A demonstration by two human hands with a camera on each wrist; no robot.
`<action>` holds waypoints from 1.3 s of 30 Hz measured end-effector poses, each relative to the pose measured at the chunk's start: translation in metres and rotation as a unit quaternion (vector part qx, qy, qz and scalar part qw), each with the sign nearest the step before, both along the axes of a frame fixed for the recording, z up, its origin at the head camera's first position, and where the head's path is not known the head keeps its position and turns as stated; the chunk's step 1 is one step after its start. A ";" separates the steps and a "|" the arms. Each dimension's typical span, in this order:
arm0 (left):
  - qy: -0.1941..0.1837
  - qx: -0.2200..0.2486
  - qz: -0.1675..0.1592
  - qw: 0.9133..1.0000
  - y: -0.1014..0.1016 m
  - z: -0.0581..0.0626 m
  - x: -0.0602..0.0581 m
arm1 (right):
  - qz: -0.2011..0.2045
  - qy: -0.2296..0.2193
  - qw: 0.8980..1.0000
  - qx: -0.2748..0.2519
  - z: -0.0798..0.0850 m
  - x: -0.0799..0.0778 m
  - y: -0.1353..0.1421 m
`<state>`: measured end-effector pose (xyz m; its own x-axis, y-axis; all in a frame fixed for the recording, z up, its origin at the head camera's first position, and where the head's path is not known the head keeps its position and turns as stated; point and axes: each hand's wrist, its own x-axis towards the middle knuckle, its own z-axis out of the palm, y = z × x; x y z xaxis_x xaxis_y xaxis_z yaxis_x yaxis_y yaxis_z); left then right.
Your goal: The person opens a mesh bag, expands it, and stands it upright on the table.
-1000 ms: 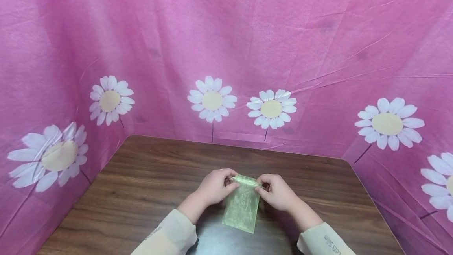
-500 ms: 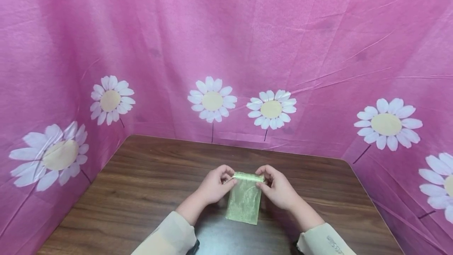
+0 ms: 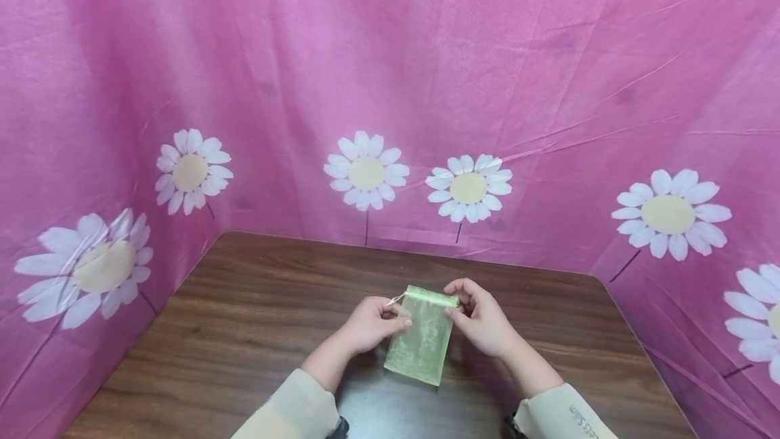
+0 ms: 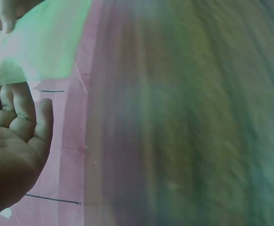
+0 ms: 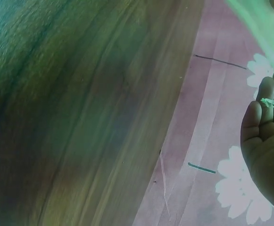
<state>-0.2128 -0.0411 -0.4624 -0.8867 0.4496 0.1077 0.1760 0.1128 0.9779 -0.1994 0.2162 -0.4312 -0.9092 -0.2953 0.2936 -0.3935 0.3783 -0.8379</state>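
A light green sheer drawstring pouch (image 3: 419, 344) is held up over the wooden table, its gathered top edge away from the person. My left hand (image 3: 370, 327) pinches its left side edge between thumb and fingers, a little below the top. Beside that hand, a pale drawstring loop (image 3: 396, 299) sticks out from the pouch's upper left corner. My right hand (image 3: 484, 320) pinches the upper right corner, thumb in front and fingers behind. In the right wrist view, a bit of cord (image 5: 271, 102) lies across the right fingers. The left fingertips are partly behind the pouch (image 4: 42, 44).
The dark wooden table (image 3: 256, 330) extends around both hands. A pink cloth (image 3: 390, 53) printed with white daisies hangs round its back and sides. Light sleeves (image 3: 295, 405) cover both forearms.
My left hand has slid from the pouch's upper left corner down its side edge, exposing the drawstring loop. The right hand keeps the other corner. The pouch's top edge has moved slightly farther away.
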 end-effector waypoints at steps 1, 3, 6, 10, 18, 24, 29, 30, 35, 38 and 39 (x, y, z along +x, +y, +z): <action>0.003 0.004 0.005 1.000 0.000 0.001 0.000 | -0.001 0.007 1.000 -0.004 0.000 0.000 0.000; 0.007 0.010 0.020 1.000 0.000 0.002 -0.002 | -0.008 0.020 1.000 -0.011 -0.002 0.000 -0.001; 0.012 0.019 0.037 0.999 0.000 0.005 -0.004 | -0.027 0.037 0.999 -0.014 -0.004 0.000 0.000; 0.016 0.019 0.054 0.998 -0.001 0.008 -0.008 | -0.058 0.074 0.995 0.017 -0.008 0.001 0.003; 0.016 0.036 0.065 0.997 -0.001 0.014 -0.010 | -0.101 0.315 0.932 0.147 -0.017 0.001 0.005; -0.030 0.069 0.069 0.995 0.001 0.016 -0.010 | -0.067 0.407 0.894 0.176 -0.016 0.003 -0.001; -0.054 0.081 0.067 0.993 0.002 0.017 -0.008 | -0.049 0.454 0.873 0.171 -0.013 0.004 -0.007; -0.057 0.082 0.068 0.993 0.003 0.017 -0.008 | -0.048 0.458 0.872 0.168 -0.013 0.004 -0.008; -0.066 0.085 0.077 0.991 0.004 0.017 -0.005 | -0.055 0.459 0.874 0.149 -0.011 0.005 -0.009; -0.065 0.082 0.088 0.991 0.004 0.017 -0.004 | -0.064 0.451 0.881 0.127 -0.010 0.004 -0.010; -0.066 0.082 0.092 0.990 0.004 0.016 -0.004 | -0.068 0.448 0.884 0.117 -0.010 0.004 -0.010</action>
<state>-0.2168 -0.0371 -0.4465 -0.9634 0.2647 0.0430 0.0362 -0.0307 0.9989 -0.1952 0.2066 -0.4408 -0.3753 -0.3492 0.8586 -0.7964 0.5954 -0.1060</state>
